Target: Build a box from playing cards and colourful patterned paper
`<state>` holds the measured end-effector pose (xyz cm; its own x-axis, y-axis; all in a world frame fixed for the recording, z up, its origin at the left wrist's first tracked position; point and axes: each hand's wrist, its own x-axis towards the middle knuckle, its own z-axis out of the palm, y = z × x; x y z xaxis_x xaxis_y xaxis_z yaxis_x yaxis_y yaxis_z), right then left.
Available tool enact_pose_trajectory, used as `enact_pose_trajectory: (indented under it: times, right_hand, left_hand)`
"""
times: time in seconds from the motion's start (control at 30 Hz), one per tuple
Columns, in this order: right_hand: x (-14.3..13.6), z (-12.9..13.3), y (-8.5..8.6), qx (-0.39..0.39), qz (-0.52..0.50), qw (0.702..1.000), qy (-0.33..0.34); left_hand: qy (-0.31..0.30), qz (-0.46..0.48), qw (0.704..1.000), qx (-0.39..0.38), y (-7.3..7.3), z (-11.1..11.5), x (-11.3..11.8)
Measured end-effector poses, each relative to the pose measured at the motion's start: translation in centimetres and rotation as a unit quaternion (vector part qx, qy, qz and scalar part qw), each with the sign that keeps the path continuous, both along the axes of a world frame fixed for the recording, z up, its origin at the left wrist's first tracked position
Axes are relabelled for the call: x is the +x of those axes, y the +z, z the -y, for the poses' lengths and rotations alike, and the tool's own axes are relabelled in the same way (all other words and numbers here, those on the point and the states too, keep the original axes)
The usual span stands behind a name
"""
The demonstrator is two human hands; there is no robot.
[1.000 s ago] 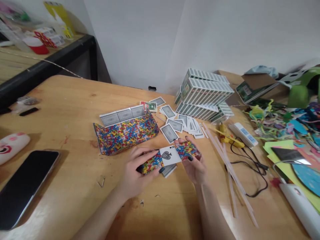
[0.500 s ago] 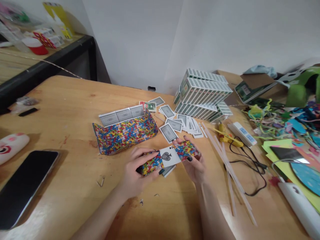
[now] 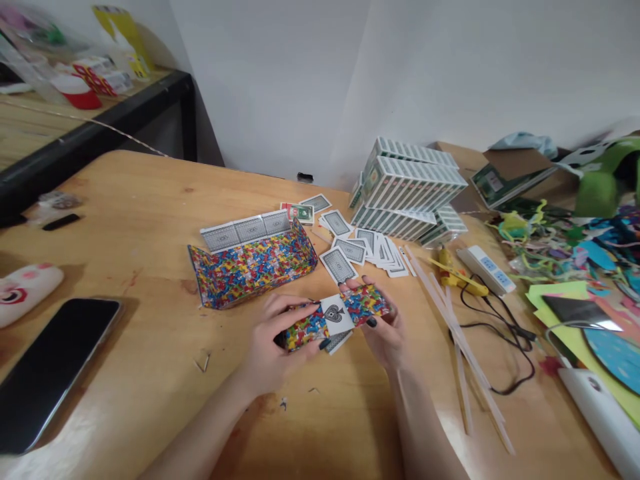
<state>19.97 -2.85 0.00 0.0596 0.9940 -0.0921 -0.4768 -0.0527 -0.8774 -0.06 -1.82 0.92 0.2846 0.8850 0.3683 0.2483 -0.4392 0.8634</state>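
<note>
My left hand (image 3: 280, 333) is closed around a multicoloured patterned piece (image 3: 304, 327) at the left end of an ace of spades card (image 3: 338, 316). Fingers and thumb of my right hand (image 3: 387, 330) pinch a second patterned piece (image 3: 364, 305), which overlaps the card's right end. The large spade shows between the two pieces. Below them, the patterned back of another playing card (image 3: 340, 342) sticks out; whether it is held or lies on the table I cannot tell. Beyond my left hand stands a folded, open-sided patterned panel (image 3: 255, 270) with card backs (image 3: 245, 230) along its far edge.
Loose playing cards (image 3: 380, 252) lie beyond my right hand, before stacked card boxes (image 3: 413, 187). On the right are clear glue sticks (image 3: 463, 340), a yellow glue gun (image 3: 460, 277), a power strip (image 3: 486, 269) and scraps. A phone (image 3: 55, 373) lies at left on the wooden table (image 3: 150, 220).
My right hand has moved slightly left, and its patterned piece covers more of the ace of spades, hiding the corner mark. My left hand holds nearly still. The view has shifted slightly.
</note>
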Motion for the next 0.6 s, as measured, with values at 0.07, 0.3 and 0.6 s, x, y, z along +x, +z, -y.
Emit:
enact_pose_trajectory:
  times: [0.07, 0.3, 0.6]
  right_hand:
    - [-0.2, 0.0, -0.1, 0.005, -0.001, 1.0, 0.011]
    - [-0.6, 0.2, 0.4, 0.008, -0.015, 0.999, 0.033]
    - [-1.4, 0.3, -0.8, 0.017, -0.008, 0.999, 0.05]
  left_hand:
    - [0.0, 0.0, 1.0, 0.0, 0.0, 0.0, 0.0]
    - [0.005, -0.001, 1.0, -0.008, 0.0, 0.0, -0.1]
    - [0.006, -0.006, 1.0, -0.026, 0.0, 0.3, 0.3]
